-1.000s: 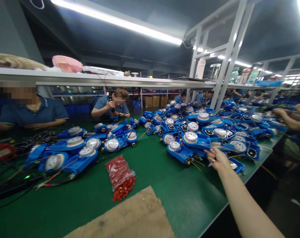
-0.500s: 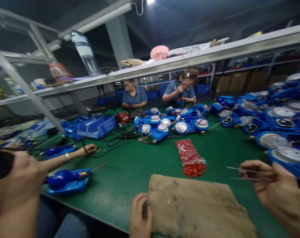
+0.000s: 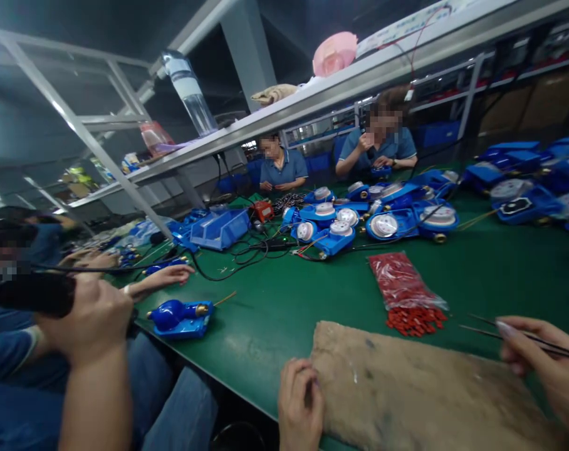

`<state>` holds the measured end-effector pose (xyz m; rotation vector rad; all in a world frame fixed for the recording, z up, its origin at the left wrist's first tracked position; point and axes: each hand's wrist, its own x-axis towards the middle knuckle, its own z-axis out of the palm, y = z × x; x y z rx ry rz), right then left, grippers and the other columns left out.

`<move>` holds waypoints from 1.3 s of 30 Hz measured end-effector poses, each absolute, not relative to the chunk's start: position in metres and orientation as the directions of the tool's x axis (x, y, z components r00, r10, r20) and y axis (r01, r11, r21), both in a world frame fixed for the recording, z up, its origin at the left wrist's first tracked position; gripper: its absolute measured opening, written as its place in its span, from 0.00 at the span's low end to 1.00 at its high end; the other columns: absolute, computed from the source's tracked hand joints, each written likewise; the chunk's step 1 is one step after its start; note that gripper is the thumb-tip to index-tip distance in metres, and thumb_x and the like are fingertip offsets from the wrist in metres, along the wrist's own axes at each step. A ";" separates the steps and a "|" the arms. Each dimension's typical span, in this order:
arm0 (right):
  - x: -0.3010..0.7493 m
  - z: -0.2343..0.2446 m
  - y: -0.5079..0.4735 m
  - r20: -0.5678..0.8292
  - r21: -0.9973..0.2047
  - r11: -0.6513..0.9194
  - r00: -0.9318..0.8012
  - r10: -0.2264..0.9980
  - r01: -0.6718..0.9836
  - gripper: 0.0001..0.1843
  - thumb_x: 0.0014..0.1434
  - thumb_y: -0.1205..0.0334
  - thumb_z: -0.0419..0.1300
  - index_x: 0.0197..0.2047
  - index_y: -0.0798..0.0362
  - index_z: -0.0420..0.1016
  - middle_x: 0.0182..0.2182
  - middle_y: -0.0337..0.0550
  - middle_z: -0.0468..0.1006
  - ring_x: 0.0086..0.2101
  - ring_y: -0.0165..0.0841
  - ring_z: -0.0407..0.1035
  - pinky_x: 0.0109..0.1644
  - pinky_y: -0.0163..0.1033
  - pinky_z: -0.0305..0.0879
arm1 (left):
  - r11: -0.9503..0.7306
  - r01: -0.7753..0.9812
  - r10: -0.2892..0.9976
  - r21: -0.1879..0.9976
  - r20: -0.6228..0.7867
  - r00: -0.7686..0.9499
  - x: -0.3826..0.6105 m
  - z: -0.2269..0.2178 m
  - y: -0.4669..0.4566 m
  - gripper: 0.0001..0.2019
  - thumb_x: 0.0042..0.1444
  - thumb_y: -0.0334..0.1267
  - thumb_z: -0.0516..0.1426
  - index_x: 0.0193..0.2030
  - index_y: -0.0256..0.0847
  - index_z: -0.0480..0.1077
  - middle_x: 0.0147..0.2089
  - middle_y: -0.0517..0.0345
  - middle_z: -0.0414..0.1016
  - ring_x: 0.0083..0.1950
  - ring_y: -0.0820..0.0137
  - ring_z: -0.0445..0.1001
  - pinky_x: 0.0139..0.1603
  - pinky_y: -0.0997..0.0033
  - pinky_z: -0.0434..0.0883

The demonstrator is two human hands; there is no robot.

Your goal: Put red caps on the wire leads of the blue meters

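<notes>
My left hand point(image 3: 301, 401) is closed on the near left edge of a worn brown mat point(image 3: 430, 388) that lies on the green bench point(image 3: 289, 300). At the right edge of the view, my right hand point(image 3: 548, 369) pinches thin metal tweezers point(image 3: 524, 335), whose tips point left above the mat. Just beyond the mat lies a clear bag of small red parts point(image 3: 400, 282), with loose red pieces point(image 3: 416, 321) spilled at its near end.
A co-worker's hand point(image 3: 89, 319) holds a black tool at near left, with a blue meter body point(image 3: 181, 316) beside it. Blue meters point(image 3: 360, 219) crowd the bench's middle and right, by a blue bin point(image 3: 219, 228) and cables. Two people sit opposite under a shelf.
My view swung left from the meter pile. My right hand drew back from the meters with the tweezers in it. My left hand came into view at the mat's edge.
</notes>
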<state>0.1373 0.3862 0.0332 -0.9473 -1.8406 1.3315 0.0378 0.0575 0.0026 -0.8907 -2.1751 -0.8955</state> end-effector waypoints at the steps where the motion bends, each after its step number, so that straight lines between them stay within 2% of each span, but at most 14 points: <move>1: 0.139 0.041 0.384 0.077 -0.957 0.214 -0.537 0.840 0.197 0.23 0.38 0.38 0.59 0.32 0.47 0.70 0.19 0.42 0.69 0.19 0.36 0.63 0.19 0.38 0.60 | 0.541 0.767 0.350 0.346 0.736 -0.579 0.037 0.002 0.056 0.08 0.53 0.26 0.48 0.37 0.40 0.63 0.40 0.55 0.66 0.44 0.73 0.66 0.47 0.74 0.67; 3: 0.142 0.053 0.380 0.050 -0.937 0.242 -0.587 0.808 0.253 0.25 0.39 0.38 0.57 0.34 0.49 0.71 0.21 0.43 0.71 0.22 0.37 0.66 0.24 0.39 0.63 | 0.531 0.775 0.364 0.344 0.733 -0.574 0.036 0.000 0.055 0.07 0.54 0.26 0.49 0.37 0.40 0.64 0.40 0.56 0.66 0.44 0.74 0.66 0.47 0.75 0.66; 5: 0.145 0.057 0.378 0.077 -0.892 0.335 -0.629 0.774 0.304 0.26 0.42 0.38 0.54 0.35 0.51 0.72 0.22 0.43 0.71 0.23 0.38 0.67 0.26 0.39 0.62 | 0.518 0.784 0.384 0.341 0.727 -0.570 0.035 -0.001 0.053 0.06 0.54 0.27 0.49 0.36 0.40 0.64 0.40 0.56 0.66 0.44 0.74 0.66 0.47 0.75 0.66; 8: 0.146 0.052 0.377 0.230 -0.804 0.521 -0.660 0.715 0.284 0.23 0.50 0.40 0.49 0.31 0.52 0.71 0.25 0.44 0.72 0.27 0.37 0.67 0.30 0.39 0.61 | 0.484 0.811 0.413 0.329 0.732 -0.543 0.033 -0.001 0.052 0.06 0.54 0.27 0.50 0.36 0.39 0.64 0.40 0.55 0.65 0.44 0.74 0.66 0.48 0.75 0.65; 10: 0.144 0.048 0.380 0.366 -0.726 0.637 -0.638 0.678 0.261 0.22 0.56 0.43 0.45 0.26 0.52 0.66 0.27 0.44 0.69 0.29 0.36 0.66 0.33 0.39 0.60 | 0.460 0.829 0.426 0.317 0.740 -0.520 0.032 -0.001 0.052 0.05 0.54 0.27 0.50 0.36 0.38 0.64 0.40 0.55 0.66 0.44 0.74 0.66 0.49 0.75 0.64; 12: 0.140 0.043 0.386 0.420 -0.630 0.731 -0.677 0.604 0.262 0.21 0.60 0.48 0.41 0.26 0.52 0.62 0.27 0.44 0.66 0.29 0.35 0.64 0.34 0.38 0.60 | 0.448 0.839 0.434 0.309 0.745 -0.506 0.032 -0.002 0.051 0.05 0.54 0.26 0.51 0.36 0.38 0.64 0.39 0.55 0.66 0.43 0.74 0.67 0.49 0.74 0.64; 15: 0.129 0.037 0.396 0.325 -0.519 0.818 -0.829 0.456 0.246 0.15 0.61 0.57 0.42 0.33 0.53 0.65 0.31 0.45 0.67 0.31 0.34 0.65 0.36 0.37 0.60 | 0.441 0.847 0.446 0.299 0.745 -0.495 0.030 -0.003 0.050 0.05 0.54 0.26 0.51 0.36 0.37 0.65 0.39 0.55 0.66 0.43 0.74 0.67 0.49 0.74 0.64; 18: 0.115 0.030 0.401 0.213 -0.474 0.845 -0.900 0.381 0.246 0.07 0.57 0.64 0.51 0.35 0.52 0.70 0.31 0.42 0.70 0.33 0.33 0.66 0.37 0.35 0.60 | 0.437 0.851 0.453 0.291 0.747 -0.487 0.029 -0.002 0.051 0.05 0.54 0.26 0.51 0.36 0.37 0.65 0.38 0.55 0.67 0.43 0.74 0.67 0.49 0.75 0.64; 21: 0.100 0.025 0.402 0.137 -0.434 0.854 -0.916 0.378 0.287 0.02 0.51 0.66 0.60 0.31 0.51 0.72 0.29 0.40 0.70 0.31 0.33 0.67 0.34 0.34 0.58 | 0.441 0.847 0.461 0.296 0.735 -0.497 0.030 0.000 0.052 0.05 0.54 0.27 0.51 0.36 0.38 0.65 0.38 0.55 0.67 0.43 0.74 0.68 0.47 0.75 0.65; 24: 0.088 0.022 0.402 0.099 -0.404 0.846 -0.903 0.418 0.348 0.04 0.48 0.65 0.63 0.29 0.52 0.72 0.28 0.40 0.71 0.31 0.35 0.68 0.31 0.34 0.57 | 0.452 0.838 0.459 0.305 0.726 -0.512 0.031 0.003 0.053 0.04 0.55 0.28 0.51 0.35 0.39 0.65 0.37 0.55 0.68 0.42 0.73 0.68 0.45 0.74 0.67; 27: 0.084 0.022 0.401 0.097 -0.386 0.843 -0.892 0.441 0.375 0.03 0.51 0.64 0.61 0.30 0.54 0.72 0.28 0.42 0.72 0.31 0.36 0.68 0.30 0.34 0.55 | 0.471 0.825 0.435 0.312 0.731 -0.525 0.032 0.003 0.054 0.04 0.55 0.29 0.50 0.34 0.39 0.65 0.36 0.56 0.68 0.40 0.73 0.69 0.42 0.74 0.68; 30: 0.091 0.027 0.402 0.127 -0.380 0.852 -0.892 0.433 0.360 0.06 0.57 0.63 0.54 0.33 0.53 0.72 0.31 0.44 0.72 0.32 0.35 0.68 0.31 0.35 0.55 | 0.480 0.811 0.416 0.334 0.728 -0.545 0.032 0.002 0.054 0.04 0.54 0.29 0.50 0.34 0.39 0.65 0.36 0.56 0.68 0.40 0.73 0.69 0.41 0.74 0.69; 33: 0.104 0.034 0.407 0.157 -0.398 0.841 -0.877 0.455 0.366 0.08 0.59 0.64 0.50 0.35 0.54 0.69 0.31 0.44 0.72 0.31 0.35 0.68 0.32 0.35 0.56 | 0.484 0.791 0.395 0.374 0.714 -0.579 0.034 0.002 0.054 0.04 0.54 0.29 0.51 0.34 0.39 0.66 0.37 0.56 0.68 0.40 0.73 0.69 0.41 0.74 0.69; 39: 0.121 0.040 0.419 0.127 -0.462 0.773 -0.831 0.542 0.434 0.01 0.52 0.66 0.57 0.30 0.53 0.66 0.26 0.42 0.74 0.28 0.36 0.69 0.30 0.35 0.58 | 0.491 0.747 0.363 0.448 0.674 -0.643 0.040 0.004 0.058 0.06 0.54 0.27 0.50 0.33 0.39 0.65 0.36 0.56 0.68 0.40 0.73 0.68 0.41 0.72 0.68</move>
